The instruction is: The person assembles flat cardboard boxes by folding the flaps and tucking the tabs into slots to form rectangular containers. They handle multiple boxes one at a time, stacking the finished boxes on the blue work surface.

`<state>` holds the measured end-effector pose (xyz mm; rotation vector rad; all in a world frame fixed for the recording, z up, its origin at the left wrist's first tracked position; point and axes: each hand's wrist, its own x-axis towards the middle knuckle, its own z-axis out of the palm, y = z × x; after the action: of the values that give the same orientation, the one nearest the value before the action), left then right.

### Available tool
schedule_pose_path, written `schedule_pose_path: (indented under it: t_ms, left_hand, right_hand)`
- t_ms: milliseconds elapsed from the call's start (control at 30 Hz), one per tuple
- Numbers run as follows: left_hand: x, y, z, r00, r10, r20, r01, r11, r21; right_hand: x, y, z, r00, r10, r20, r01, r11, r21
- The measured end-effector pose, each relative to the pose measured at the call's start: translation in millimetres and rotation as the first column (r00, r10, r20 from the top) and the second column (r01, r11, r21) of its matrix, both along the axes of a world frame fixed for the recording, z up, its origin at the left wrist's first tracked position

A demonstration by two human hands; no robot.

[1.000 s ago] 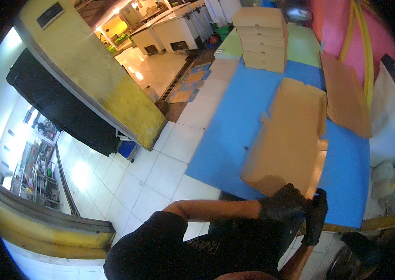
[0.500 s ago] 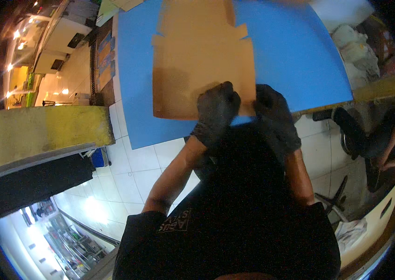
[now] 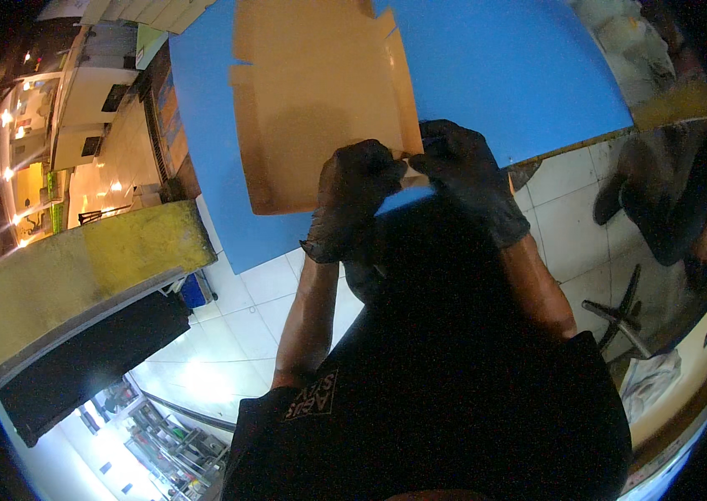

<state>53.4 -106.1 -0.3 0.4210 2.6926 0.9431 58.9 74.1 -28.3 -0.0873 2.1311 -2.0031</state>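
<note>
A flat brown cardboard box blank lies on a blue table top. Both my hands wear black gloves. My left hand grips the blank's near edge, fingers curled over it. My right hand pinches the same edge at the near right corner, right beside the left hand. My forearms and dark shirt fill the lower middle of the view.
A yellow and black counter stands to the left over a white tiled floor. More flat cardboard pieces lie at the far left of the table. At the right edge sits another person near a chair.
The view has swung down over the table. My hands have closed together on the blank's near right edge, and the blank now sits nearer and more upright in view.
</note>
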Motion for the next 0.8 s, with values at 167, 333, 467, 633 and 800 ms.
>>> schedule_pose_path:
  t_ms: [167, 333, 467, 633, 800]
  left_hand:
    - [3, -9, -9, 0.997, -0.08, 0.008, 0.08, 0.996, -0.05]
    - [2, -11, -18, 0.99, -0.085, -0.111, 0.091, 0.995, 0.047]
    - [3, -13, -18, 0.987, -0.131, -0.096, 0.128, 0.991, -0.032]
    - [0, -14, -13, 0.995, -0.096, 0.03, 0.093, 0.992, 0.091]
    - [-1, -13, -6, 0.972, -0.134, -0.192, 0.161, 0.979, 0.129]
  right_hand:
    - [-1, 1, 4, 0.999, 0.045, 0.03, -0.046, 0.998, 0.035]
    - [5, -4, 11, 0.997, -0.04, 0.068, 0.04, 0.999, 0.011]
    - [6, -3, 8, 0.995, -0.027, 0.099, 0.03, 0.999, -0.021]
    - [2, -1, 16, 0.991, -0.001, 0.132, -0.005, 0.999, 0.041]
    - [5, -2, 20, 0.978, -0.026, 0.208, 0.036, 0.998, -0.042]
